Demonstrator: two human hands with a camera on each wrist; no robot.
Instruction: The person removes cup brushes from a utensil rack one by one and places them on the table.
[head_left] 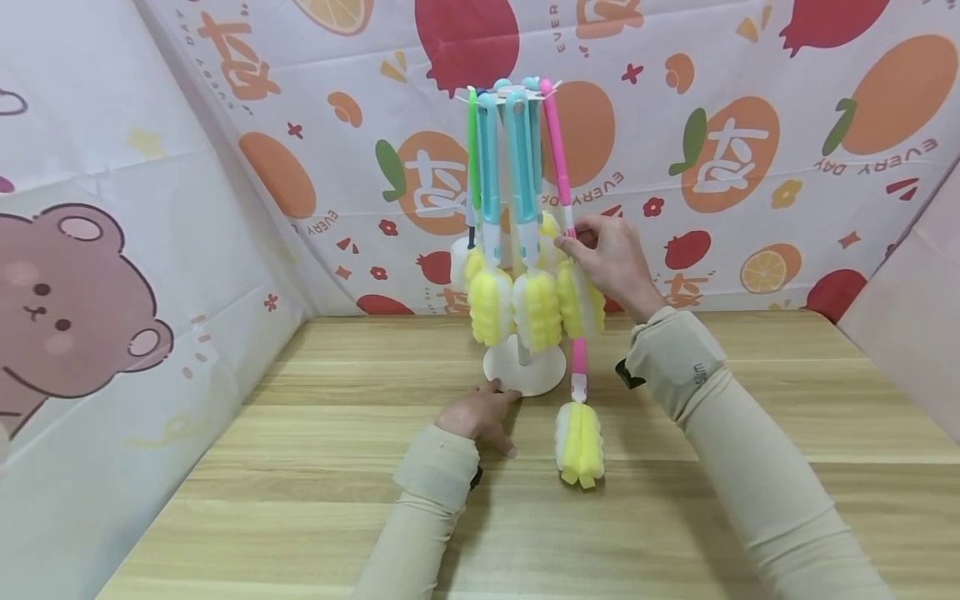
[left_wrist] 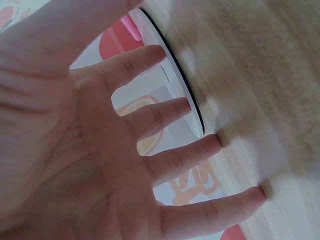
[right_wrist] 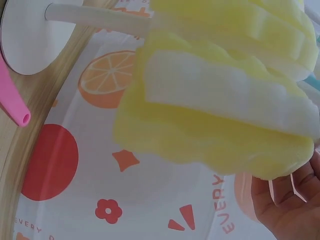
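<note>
A white stand with a round base [head_left: 546,377] holds several hanging sponge bottle brushes, among them two with blue handles, a front-left blue brush [head_left: 489,167] and a front-right blue brush [head_left: 519,150]. On the stand's right side hangs a pink-handled bottle brush [head_left: 555,150]; my right hand [head_left: 617,257] pinches it just above its yellow-and-white sponge [right_wrist: 215,125]. Part of that grip is hidden in the right wrist view. My left hand [head_left: 480,414] has its fingers spread, the fingertips [left_wrist: 156,52] touching the edge of the base and the tabletop.
Another pink-handled brush lies on the wooden table [head_left: 322,467] in front of the stand, its yellow-and-white sponge [head_left: 580,446] toward me. A green-handled brush [head_left: 473,150] hangs at the stand's left. Behind is a fruit-print cloth [head_left: 322,50], with a bear-print cloth [head_left: 75,300] on the left.
</note>
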